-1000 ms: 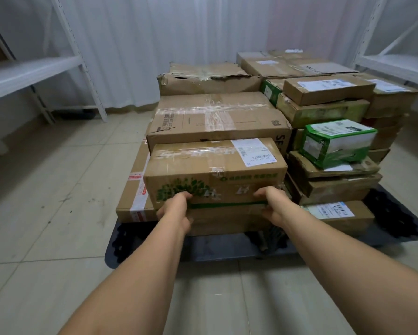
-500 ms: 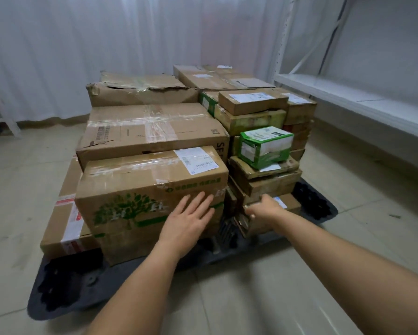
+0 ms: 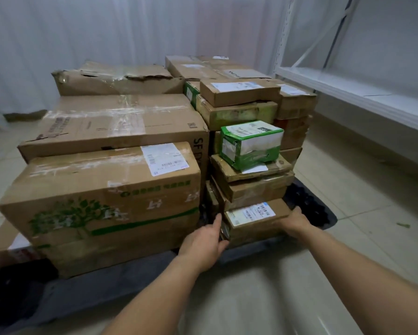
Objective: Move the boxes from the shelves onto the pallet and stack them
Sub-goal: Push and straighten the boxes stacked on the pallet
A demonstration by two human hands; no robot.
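My left hand (image 3: 204, 240) has come off the face of the big tree-printed box (image 3: 106, 204), where it lay flat half a second ago, and now sits at the left end of the small labelled box (image 3: 254, 218) at the bottom of the right-hand stack; my right hand (image 3: 293, 220) has slid along to that box's far right corner. The left fingers (image 3: 218, 220) are held straight and close together, reaching up into the dark gap between the tree-printed box and the small stack, with the thumb side against the small box's end. The right fingers wrap the far corner, though their tips are hidden behind the cardboard, so I cannot tell how tightly they curl. Between my two hands the small labelled box lies on the black pallet (image 3: 321, 209), carrying several flat brown boxes and, above my fingers, the green-and-white box (image 3: 251, 143). To the left of my fingers the tree-printed box rests squarely on a lower carton, so I judge it placed and done with. I seem to be squaring up the small stack's base, nudging it in line. Beyond my right fingers the white shelf (image 3: 362, 93) shows no boxes in the part I can see, so the moving looks nearly finished.
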